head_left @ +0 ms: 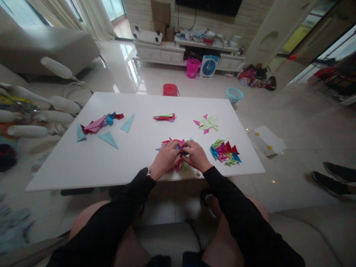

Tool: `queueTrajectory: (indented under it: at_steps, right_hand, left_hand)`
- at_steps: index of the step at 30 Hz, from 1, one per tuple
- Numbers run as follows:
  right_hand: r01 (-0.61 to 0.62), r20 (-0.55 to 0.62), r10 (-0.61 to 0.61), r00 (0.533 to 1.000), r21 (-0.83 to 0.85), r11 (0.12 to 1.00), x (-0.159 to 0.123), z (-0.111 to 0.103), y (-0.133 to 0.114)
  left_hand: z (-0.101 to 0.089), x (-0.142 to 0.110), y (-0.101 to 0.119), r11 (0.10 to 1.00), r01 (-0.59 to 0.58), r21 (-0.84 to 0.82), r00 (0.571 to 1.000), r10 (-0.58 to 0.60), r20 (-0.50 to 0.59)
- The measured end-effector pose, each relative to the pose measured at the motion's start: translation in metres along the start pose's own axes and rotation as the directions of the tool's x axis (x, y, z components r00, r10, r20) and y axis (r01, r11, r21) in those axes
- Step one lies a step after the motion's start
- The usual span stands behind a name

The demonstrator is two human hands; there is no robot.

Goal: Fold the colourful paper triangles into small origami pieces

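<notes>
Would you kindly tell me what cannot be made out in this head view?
- Colourful folded paper: its middle is hidden in the head view by the left hand and right hand.
- Black screen: cut off by the head view's top edge.
- Sticker: too small in the head view to read.

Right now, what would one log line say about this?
left hand: at folded papers | right hand: at same papers | grip: unclear | nearby: colourful pile, paper star, paper stack | surface: white table
</notes>
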State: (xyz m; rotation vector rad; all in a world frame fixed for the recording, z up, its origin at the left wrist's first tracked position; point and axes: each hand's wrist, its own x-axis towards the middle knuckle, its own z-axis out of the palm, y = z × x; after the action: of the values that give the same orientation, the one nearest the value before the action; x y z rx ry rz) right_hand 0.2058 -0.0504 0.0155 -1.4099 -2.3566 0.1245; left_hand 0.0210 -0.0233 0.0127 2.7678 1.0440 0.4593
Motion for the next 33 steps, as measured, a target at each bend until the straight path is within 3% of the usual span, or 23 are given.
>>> queueTrajectory:
  at_steps: [14, 18, 21, 23, 26, 28, 30, 33]
  right_hand:
    - [-0.016, 0.05, 0.018, 0.999, -0.028, 0.999, -0.003, 0.006, -0.001]
    - [-0.16, -0.059, 0.156, 0.986, -0.075, 0.984, -0.007, -0.007, 0.024]
    - [-0.388, -0.206, 0.365, 0.908, -0.085, 0.918, -0.023, -0.03, 0.068]
    - [-0.575, -0.236, 0.54, 0.808, -0.118, 0.809, -0.042, -0.046, 0.1]
    - [-0.768, -0.185, 0.746, 0.64, -0.191, 0.612, -0.073, -0.061, 0.134]
    - [-0.819, -0.127, 0.818, 0.562, -0.227, 0.527, -0.088, -0.06, 0.144]
    - [-0.832, -0.081, 0.847, 0.526, -0.253, 0.493, -0.095, -0.053, 0.146]
    - [-0.827, -0.057, 0.851, 0.522, -0.28, 0.488, -0.096, -0.041, 0.144]
  left_hand:
    - [0.005, 0.0, -0.006, 0.995, -0.018, -0.096, 1.0, 0.017, -0.006]
    - [-0.004, 0.005, -0.008, 0.981, 0.055, -0.184, 0.991, -0.076, -0.108]
    - [-0.013, 0.008, -0.01, 0.963, 0.098, -0.252, 0.974, -0.145, -0.176]
    - [-0.018, 0.008, -0.012, 0.957, 0.103, -0.271, 0.972, -0.154, -0.176]
    - [-0.023, 0.006, -0.015, 0.954, 0.112, -0.279, 0.974, -0.161, -0.157]
    - [-0.025, 0.005, -0.016, 0.95, 0.117, -0.288, 0.976, -0.164, -0.145]
    - [-0.027, 0.003, -0.017, 0.947, 0.124, -0.296, 0.977, -0.169, -0.131]
    - [-0.027, 0.001, -0.018, 0.941, 0.136, -0.308, 0.977, -0.179, -0.113]
